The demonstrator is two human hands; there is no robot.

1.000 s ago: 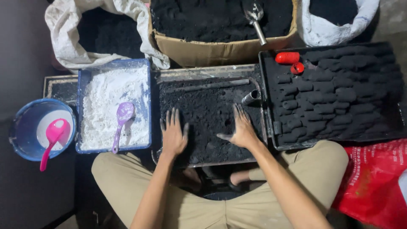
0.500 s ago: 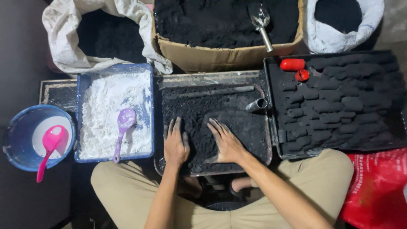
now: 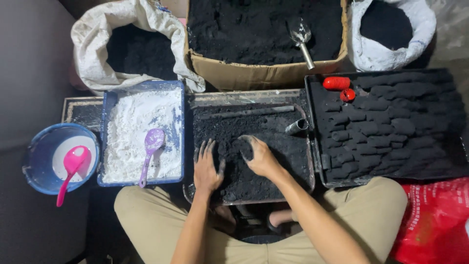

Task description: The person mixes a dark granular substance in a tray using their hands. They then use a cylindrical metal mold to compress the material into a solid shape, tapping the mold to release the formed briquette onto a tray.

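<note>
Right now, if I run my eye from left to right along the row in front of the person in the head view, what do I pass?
Blue bucket with pink scoop → blue tray of white powder with purple scoop → metal tray of black powder → left hand → right hand → black tray of dark briquettes.

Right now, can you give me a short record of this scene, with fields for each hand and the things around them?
left hand: flat, fingers spread on black powder
right hand: curled, scooping black powder
middle tray: metal, holds black powder and a short metal tube
blue tray: white powder, purple scoop
blue bucket: pink scoop
right tray: rows of black briquettes, two red pieces
</note>
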